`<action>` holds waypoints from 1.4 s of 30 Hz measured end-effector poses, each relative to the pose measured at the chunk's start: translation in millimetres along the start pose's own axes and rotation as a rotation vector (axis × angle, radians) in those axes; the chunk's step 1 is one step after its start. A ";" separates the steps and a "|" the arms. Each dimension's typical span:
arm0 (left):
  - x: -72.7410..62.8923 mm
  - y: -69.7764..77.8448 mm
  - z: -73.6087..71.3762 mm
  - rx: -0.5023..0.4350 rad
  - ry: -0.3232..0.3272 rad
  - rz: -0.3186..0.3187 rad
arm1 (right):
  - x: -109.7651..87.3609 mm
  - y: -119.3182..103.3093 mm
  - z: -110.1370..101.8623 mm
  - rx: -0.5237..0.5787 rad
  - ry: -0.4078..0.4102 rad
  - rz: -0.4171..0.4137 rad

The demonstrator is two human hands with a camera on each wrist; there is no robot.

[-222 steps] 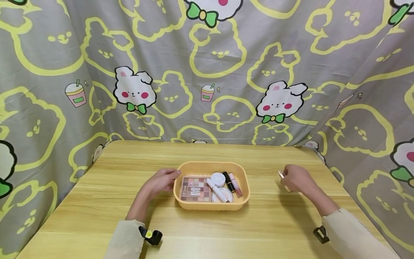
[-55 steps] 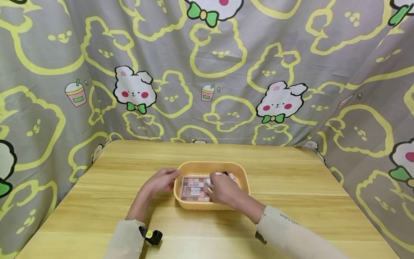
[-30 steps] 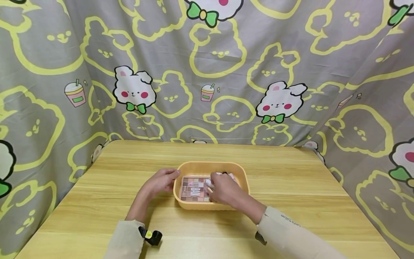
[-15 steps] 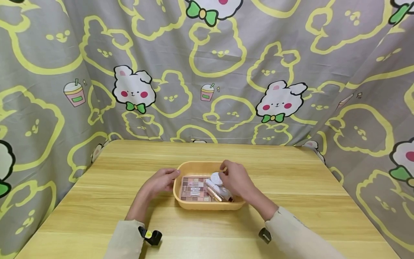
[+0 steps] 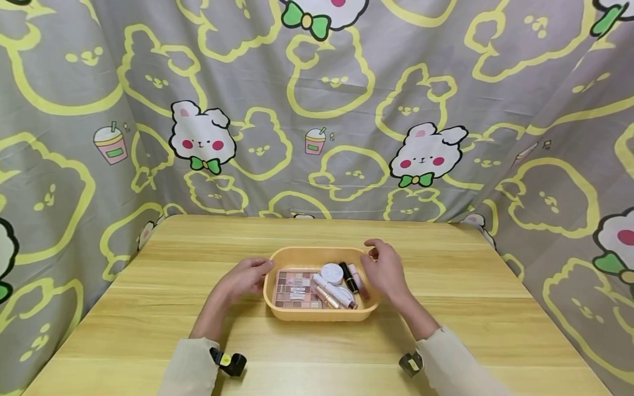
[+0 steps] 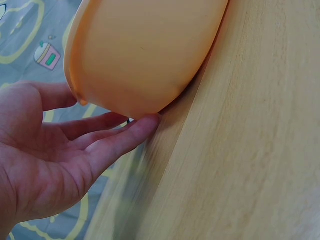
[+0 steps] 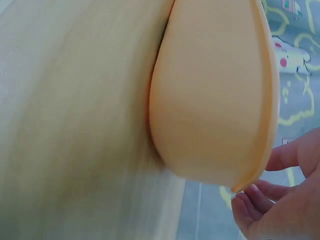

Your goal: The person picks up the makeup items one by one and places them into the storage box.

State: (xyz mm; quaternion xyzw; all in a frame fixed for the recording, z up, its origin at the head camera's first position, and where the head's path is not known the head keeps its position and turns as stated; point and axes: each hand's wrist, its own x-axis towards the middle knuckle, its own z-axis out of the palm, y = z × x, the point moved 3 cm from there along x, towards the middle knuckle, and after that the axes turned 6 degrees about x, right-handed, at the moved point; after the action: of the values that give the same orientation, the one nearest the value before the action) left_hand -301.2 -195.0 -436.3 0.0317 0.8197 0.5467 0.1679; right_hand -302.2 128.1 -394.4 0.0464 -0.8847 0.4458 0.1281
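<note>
An orange-yellow plastic basket (image 5: 322, 315) stands on the table in the head view. My left hand (image 5: 242, 278) holds its left end, thumb at the rim and fingers against the outer wall (image 6: 145, 55). At the right end is my right hand (image 5: 388, 272), fingers loosely bent, thumb by the rim (image 7: 270, 115); it holds nothing. Inside the basket lie an eyeshadow palette (image 5: 289, 289), a round white compact (image 5: 332, 273), a black tube (image 5: 348, 276) and a pink lip gloss tube (image 5: 358, 279). A white tube (image 5: 327, 284) and a slim pale gold tube (image 5: 328, 298) lie side by side over another round case.
The wooden table (image 5: 188, 258) extends around the basket on all sides. A grey patterned curtain (image 5: 277, 192) hangs behind it and along both sides. A small black camera (image 5: 233, 363) sits at the left wrist, another (image 5: 411, 363) at the right.
The slim tube, earlier in my right hand right of the basket, now lies inside. My right hand has left the cosmetics and moved to the basket's right end. My left hand has stayed put.
</note>
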 end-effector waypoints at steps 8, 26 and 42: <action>-2.4 0.4 -0.7 0.004 0.006 -0.009 | -0.8 17.3 -1.2 0.095 -0.033 0.135; -2.9 1.7 0.5 0.018 0.007 -0.018 | -3.6 33.5 2.6 0.228 -0.188 0.311; -2.1 1.2 0.9 0.019 0.015 -0.025 | -4.1 39.1 -0.7 0.347 -0.210 0.353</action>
State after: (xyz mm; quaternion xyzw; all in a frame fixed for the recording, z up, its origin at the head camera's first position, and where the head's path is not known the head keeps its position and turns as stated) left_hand -299.2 -194.2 -435.0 0.0191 0.8265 0.5369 0.1683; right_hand -305.9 151.9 -425.5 -0.0412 -0.7980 0.5989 -0.0539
